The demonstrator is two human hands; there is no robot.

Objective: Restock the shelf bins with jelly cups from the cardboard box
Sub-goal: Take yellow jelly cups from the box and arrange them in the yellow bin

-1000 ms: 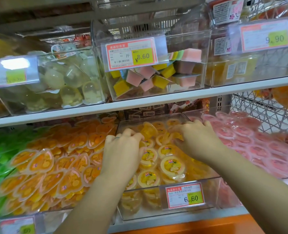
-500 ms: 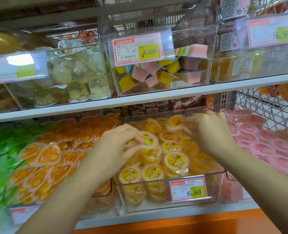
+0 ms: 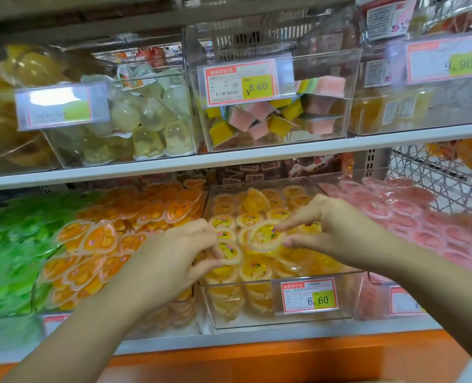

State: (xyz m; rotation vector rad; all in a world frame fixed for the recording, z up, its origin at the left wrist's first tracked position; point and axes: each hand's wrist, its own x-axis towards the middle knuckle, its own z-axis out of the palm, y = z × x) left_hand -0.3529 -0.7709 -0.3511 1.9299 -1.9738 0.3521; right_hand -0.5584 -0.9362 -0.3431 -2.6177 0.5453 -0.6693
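Jelly cups (image 3: 263,239), round, glossy, clear plastic

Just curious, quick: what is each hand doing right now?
Left hand: pinches the nearer yellow cup.
Right hand: pinches the tilted yellow cup.

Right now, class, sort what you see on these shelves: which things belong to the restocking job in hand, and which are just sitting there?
Part of the job:
- left hand, pinching a yellow jelly cup
- right hand, holding a second yellow cup
- clear bin tagged 6.60

Just sitting there:
- orange heart jellies
- pink cups
- green jellies
- square jellies on the upper shelf
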